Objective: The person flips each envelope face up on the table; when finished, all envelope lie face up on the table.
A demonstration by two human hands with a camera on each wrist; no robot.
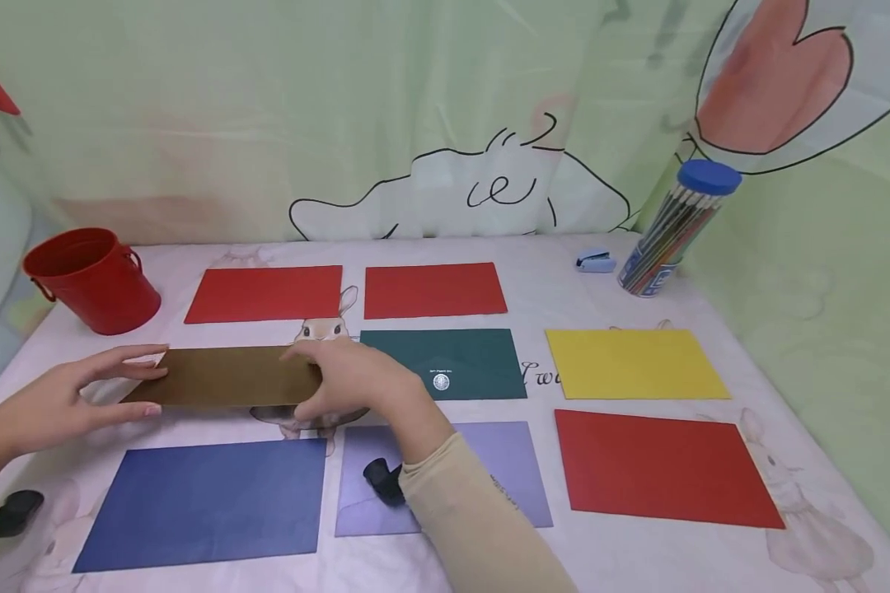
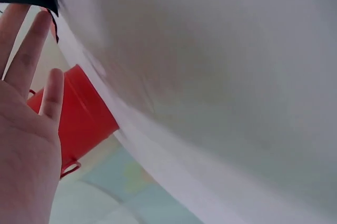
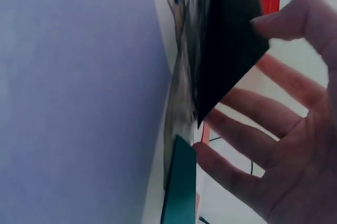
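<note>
A brown-gold sheet (image 1: 226,377) lies between the two hands at the left of the table in the head view. My right hand (image 1: 359,375) grips its right end, thumb at the near corner. In the right wrist view the sheet (image 3: 226,50) looks dark and stands tilted, with the fingers (image 3: 242,129) spread behind it. My left hand (image 1: 81,403) is at the sheet's left end, fingers nearly straight, fingertips right at the edge. The left wrist view has its fingers (image 2: 26,60) reaching to a dark edge.
A red bucket (image 1: 92,284) stands behind my left hand. Blue (image 1: 215,502), purple (image 1: 504,469), green (image 1: 482,354), yellow (image 1: 638,362) and several red sheets (image 1: 660,469) lie around. At the back right are a blue stapler (image 1: 596,261) and a pencil tub (image 1: 675,235).
</note>
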